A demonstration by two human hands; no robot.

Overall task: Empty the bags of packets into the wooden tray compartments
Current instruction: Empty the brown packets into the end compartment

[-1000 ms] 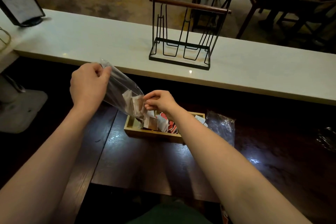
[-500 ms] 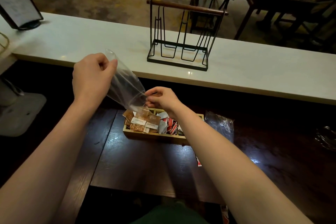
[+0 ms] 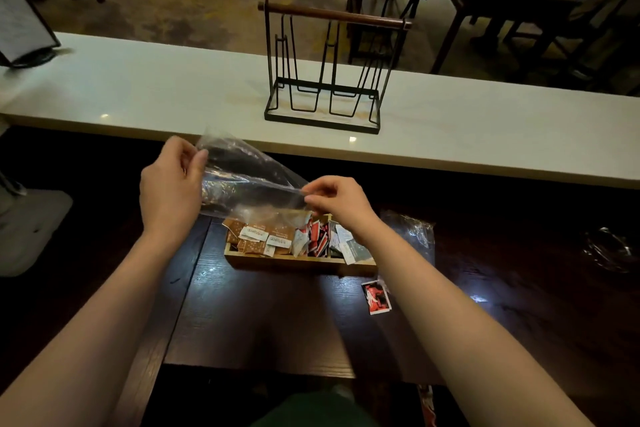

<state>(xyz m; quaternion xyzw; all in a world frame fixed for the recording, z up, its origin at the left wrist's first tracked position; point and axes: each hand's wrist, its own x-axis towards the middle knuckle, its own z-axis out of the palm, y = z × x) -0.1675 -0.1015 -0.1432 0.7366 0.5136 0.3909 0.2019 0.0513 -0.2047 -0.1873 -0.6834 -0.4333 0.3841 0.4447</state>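
A clear plastic bag with nothing visible inside is stretched between both hands above the wooden tray. My left hand pinches the bag's upper left end and my right hand pinches its lower right end. The tray's left compartment holds brown packets, the middle holds red and black packets, and the right holds white and dark packets. One red packet lies on the dark table right of the tray's front.
Another clear bag lies right of the tray, and a crumpled one sits at far right. A black wire rack with a wooden handle stands on the white counter behind. A grey stand base is at left.
The brown packets have dropped out of the bag into the tray's left compartment. The bag now holds nothing I can see and has swung flatter as my right hand moved right.
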